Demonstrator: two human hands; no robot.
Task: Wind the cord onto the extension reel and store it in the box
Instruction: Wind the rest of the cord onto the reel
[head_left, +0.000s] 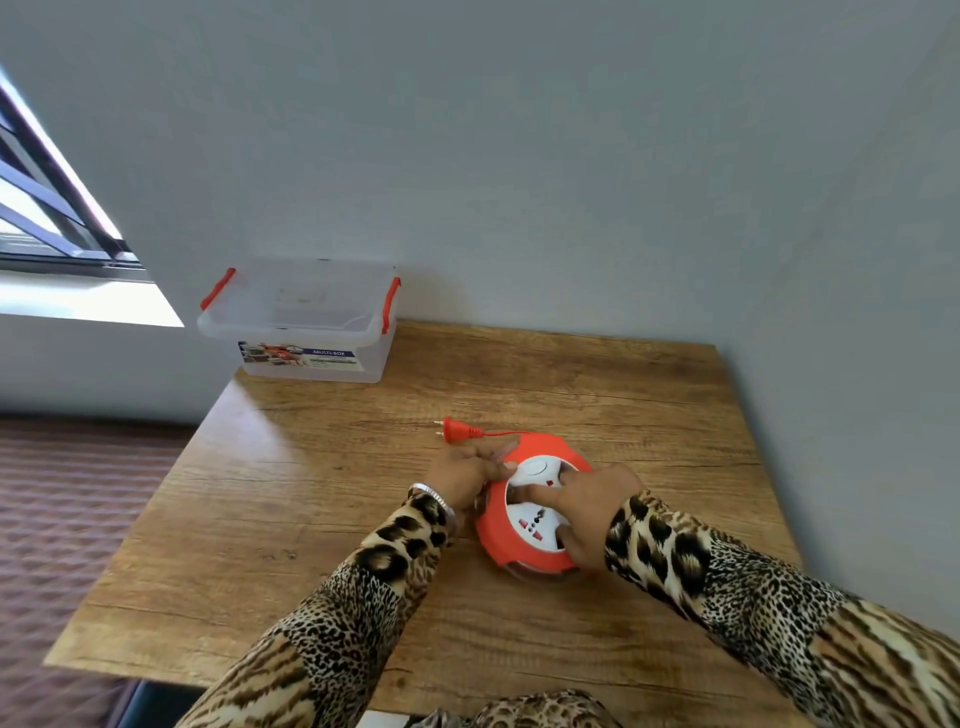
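- Centrally, a round orange plastic extension reel (532, 506) with a white socket face lies flat on the rectangular wood-grain table (311, 519), near the table's middle and towards the person.
- On the white face, a multi-pin socket with small red parts is visible, and a round white hub sits at its centre; no writing on the reel can be read.
- A short length of orange cord (501, 433) leaves the far side of the reel and ends in an orange two-pin plug (457, 429), which lies on the table just beyond the reel.
- The left hand (465, 475) grips the reel's left edge, fingers curled over the orange rim, thumb on the white face.
- The right hand (592, 512) rests on the white face, its fingers bent into the recesses and its thumb at the near rim; it holds the face.
- Both arms wear leopard-print sleeves (374, 587); a silver bangle (434, 493) circles the left wrist.
- A clear plastic storage box (304, 325) with red side clips stands at the table's far left corner, well apart from the reel, and appears to have no lid on.
- Its front label reads "MULTI-BOX"; the smaller print is too fine to read.
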